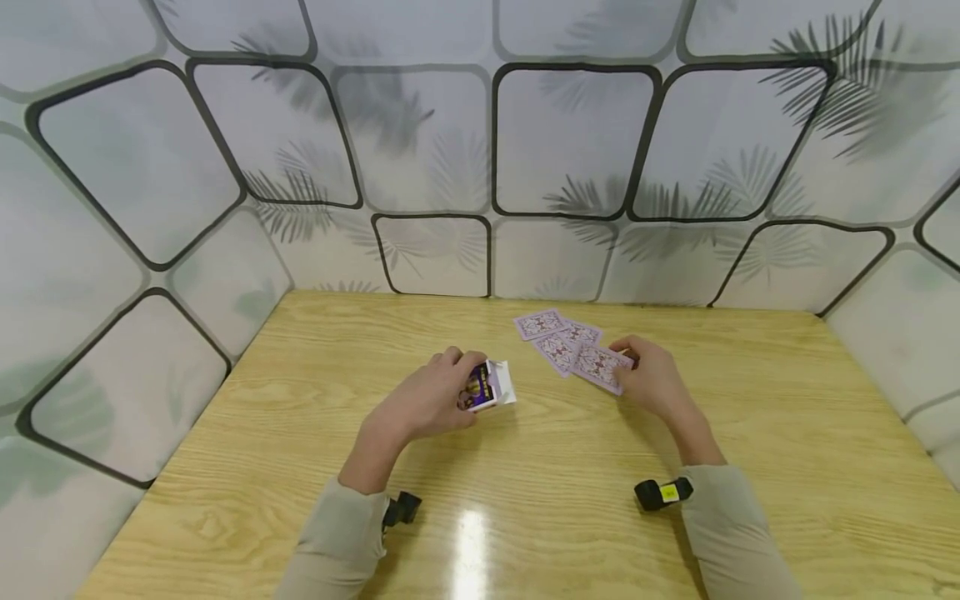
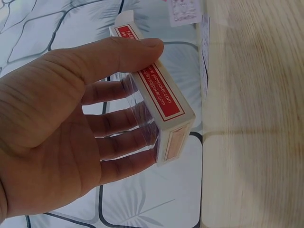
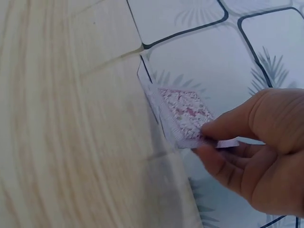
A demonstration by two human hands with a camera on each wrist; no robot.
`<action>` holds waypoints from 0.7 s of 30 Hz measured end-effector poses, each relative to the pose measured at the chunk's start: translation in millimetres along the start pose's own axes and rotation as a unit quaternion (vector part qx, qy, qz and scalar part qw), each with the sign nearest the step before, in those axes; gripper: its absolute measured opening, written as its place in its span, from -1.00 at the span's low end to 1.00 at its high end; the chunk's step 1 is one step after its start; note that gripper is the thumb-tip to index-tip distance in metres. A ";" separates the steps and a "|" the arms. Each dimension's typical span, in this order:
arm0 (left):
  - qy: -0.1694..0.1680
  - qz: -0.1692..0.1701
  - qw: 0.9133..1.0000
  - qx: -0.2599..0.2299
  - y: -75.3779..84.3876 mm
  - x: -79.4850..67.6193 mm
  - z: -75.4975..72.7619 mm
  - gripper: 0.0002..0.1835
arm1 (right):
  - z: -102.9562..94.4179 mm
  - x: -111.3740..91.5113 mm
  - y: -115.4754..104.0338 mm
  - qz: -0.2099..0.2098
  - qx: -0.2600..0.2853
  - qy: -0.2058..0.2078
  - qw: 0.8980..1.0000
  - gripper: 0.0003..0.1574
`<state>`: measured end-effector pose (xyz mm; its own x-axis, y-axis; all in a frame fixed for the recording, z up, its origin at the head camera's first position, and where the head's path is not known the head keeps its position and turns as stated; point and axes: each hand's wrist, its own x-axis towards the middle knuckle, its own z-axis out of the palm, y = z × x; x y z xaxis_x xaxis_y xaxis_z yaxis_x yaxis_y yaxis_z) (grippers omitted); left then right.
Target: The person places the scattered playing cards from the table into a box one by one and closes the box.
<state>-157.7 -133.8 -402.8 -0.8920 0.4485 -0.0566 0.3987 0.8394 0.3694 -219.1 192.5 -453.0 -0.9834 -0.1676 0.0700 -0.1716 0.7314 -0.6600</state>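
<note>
My left hand (image 1: 429, 396) grips a playing card box (image 1: 480, 387), thumb on one narrow side and fingers on the opposite one. The box's white end flap (image 1: 507, 383) stands open toward the right. In the left wrist view the box (image 2: 164, 97) shows a red printed strip along its edge. My right hand (image 1: 654, 377) pinches a purple-patterned playing card (image 1: 600, 367) between thumb and fingers. In the right wrist view that card (image 3: 187, 114) is tilted up from the table. Several similar cards (image 1: 542, 323) lie overlapping, back side up, just beyond it.
A light wooden table (image 1: 315, 500) lies under both hands. Behind and beside it stand walls covered in patterned cloth (image 1: 420, 142) with leaf prints. Small black wrist cameras (image 1: 663, 493) sit on both sleeves.
</note>
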 end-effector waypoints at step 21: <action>0.039 0.049 0.998 0.011 3.3 3.8 2.0 -0.19 | -17.6 -18.9 -52.1 -0.119 0.135 0.109 0.978 -0.72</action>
<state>-159.3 -128.7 -403.7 -0.8620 0.5042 0.0525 0.4888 0.7993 0.3495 -192.6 169.2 -406.7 -0.9121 -0.1451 0.3836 -0.4037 0.4825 -0.7774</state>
